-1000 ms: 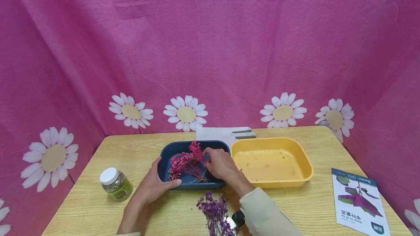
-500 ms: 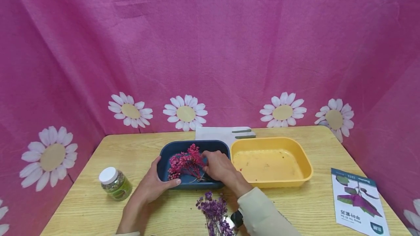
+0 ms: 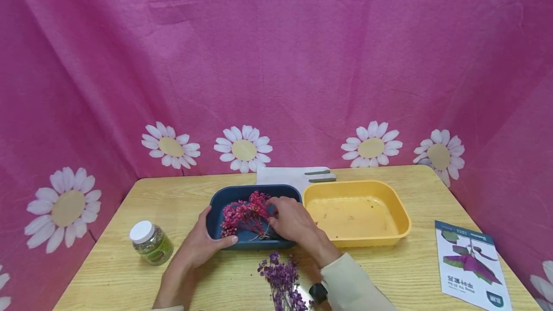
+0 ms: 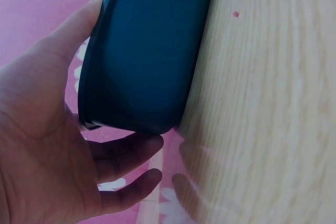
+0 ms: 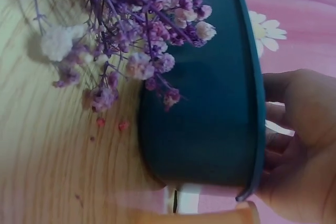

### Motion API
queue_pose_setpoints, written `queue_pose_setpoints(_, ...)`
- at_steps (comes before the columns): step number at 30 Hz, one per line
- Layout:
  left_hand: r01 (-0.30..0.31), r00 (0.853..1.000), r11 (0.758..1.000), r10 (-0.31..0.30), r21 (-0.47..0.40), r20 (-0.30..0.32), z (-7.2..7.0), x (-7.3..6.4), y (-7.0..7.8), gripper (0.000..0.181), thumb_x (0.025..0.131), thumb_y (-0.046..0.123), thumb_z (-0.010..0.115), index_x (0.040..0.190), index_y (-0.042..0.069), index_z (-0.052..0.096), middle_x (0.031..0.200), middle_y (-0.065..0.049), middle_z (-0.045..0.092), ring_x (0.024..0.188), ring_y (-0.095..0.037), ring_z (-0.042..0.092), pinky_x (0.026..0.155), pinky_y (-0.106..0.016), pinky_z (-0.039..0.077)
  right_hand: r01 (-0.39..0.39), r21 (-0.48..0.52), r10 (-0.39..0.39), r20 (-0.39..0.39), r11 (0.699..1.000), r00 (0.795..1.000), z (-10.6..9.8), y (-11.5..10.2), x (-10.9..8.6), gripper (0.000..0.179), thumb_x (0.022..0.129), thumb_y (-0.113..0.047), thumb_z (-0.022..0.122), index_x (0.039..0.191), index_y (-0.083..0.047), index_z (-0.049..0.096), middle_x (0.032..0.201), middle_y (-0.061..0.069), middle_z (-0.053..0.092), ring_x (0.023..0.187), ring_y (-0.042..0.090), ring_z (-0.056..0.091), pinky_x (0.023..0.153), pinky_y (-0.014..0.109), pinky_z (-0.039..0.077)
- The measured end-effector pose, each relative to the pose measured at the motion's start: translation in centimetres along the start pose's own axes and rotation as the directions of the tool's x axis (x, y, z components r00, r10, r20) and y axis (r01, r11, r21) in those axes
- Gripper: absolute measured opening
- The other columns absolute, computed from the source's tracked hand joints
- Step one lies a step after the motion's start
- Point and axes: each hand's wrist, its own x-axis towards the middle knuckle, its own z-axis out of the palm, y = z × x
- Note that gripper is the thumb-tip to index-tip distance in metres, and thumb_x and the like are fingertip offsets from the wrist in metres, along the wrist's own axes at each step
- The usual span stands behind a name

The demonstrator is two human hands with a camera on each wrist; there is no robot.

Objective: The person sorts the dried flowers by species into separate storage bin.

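pink bunch (image 3: 245, 214): light, brittle, best held by the stems (image 3: 261, 232)

nearest me is a purple bunch (image 3: 282, 280), its heads just in front of the tub. small pink bits (image 5: 123, 125) lie on the table (image 3: 376, 280) by it in my right wrist view, so i'd guess blossoms like these shed at a rough touch.

a little further out, my left hand (image 3: 202, 245) steadies the blue tub (image 3: 269, 245) by its left end, thumb over the near rim and fingers spread around the outside. the tub looks stiff and smooth, perhaps slick; a corner of the rim seems the sure place to brace it.

inside that tub lies the pink bunch, heads to the left, stems toward the right. my right hand (image 3: 291, 220) is over the tub's right side, fingers curled beside the bunch; i cannot tell whether the tips pinch a stem. i expect almost no weight, heads that crumble, and thin stems that snap if bent, so i'd take several together, low down, with a soft pinch.

beyond, to the right, sits the yellow tub (image 3: 367, 242).
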Motion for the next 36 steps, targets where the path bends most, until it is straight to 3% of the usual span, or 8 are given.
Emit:
queue_pose_setpoints(9, 0.008, 1.000, 1.000, -0.008, 0.010, 0.002, 0.0, -0.1, 0.3, 0.120, 0.070, 0.061, 0.077, 0.155, 0.013, 0.007, 0.156, -0.026, 0.025, 0.141, -0.048, 0.028, 0.110, -0.064, 0.029, 0.013, 0.116, -0.007, -0.053, 0.993, 0.999, -0.9, 0.8, -2.2, 0.031, 0.087, -0.021, 0.069, 0.117, -0.014, 0.067, 0.097, -0.001, 0.066, 0.084, 0.012, 0.063, 0.067, 0.025, 0.049)
queue_pose_setpoints(16, 0.012, 1.000, 1.000, -0.012, 0.020, 0.007, -0.1, -0.2, 0.3, 0.121, 0.070, 0.063, 0.077, 0.154, 0.012, 0.007, 0.156, -0.027, 0.024, 0.141, -0.049, 0.028, 0.109, -0.065, 0.029, 0.073, 0.124, -0.056, -0.135, 0.990, 0.989, -1.3, 1.1, -4.0, 0.027, 0.085, -0.021, 0.071, 0.112, -0.017, 0.068, 0.094, -0.005, 0.065, 0.085, 0.013, 0.063, 0.069, 0.024, 0.049)
queue_pose_setpoints(24, -0.001, 1.000, 1.000, 0.001, 0.023, 0.008, 0.0, -0.1, 0.3, 0.120, 0.070, 0.063, 0.076, 0.155, 0.012, 0.007, 0.156, -0.027, 0.024, 0.141, -0.049, 0.028, 0.109, -0.065, 0.029, 0.056, 0.113, -0.033, -0.192, 0.992, 0.981, -1.9, 1.9, -6.0, 0.026, 0.084, -0.026, 0.074, 0.109, -0.024, 0.069, 0.095, -0.007, 0.066, 0.084, 0.009, 0.060, 0.070, 0.022, 0.048)
queue_pose_setpoints(36, 0.008, 1.000, 1.000, -0.008, 0.028, 0.006, 0.1, -0.2, 0.0, 0.120, 0.071, 0.063, 0.076, 0.155, 0.012, 0.007, 0.156, -0.027, 0.023, 0.141, -0.049, 0.026, 0.109, -0.065, 0.028, 0.061, 0.126, -0.025, -0.267, 0.990, 0.963, -2.4, 4.0, -9.4, 0.025, 0.084, -0.026, 0.075, 0.108, -0.023, 0.070, 0.089, -0.009, 0.064, 0.082, 0.009, 0.056, 0.072, 0.021, 0.048)
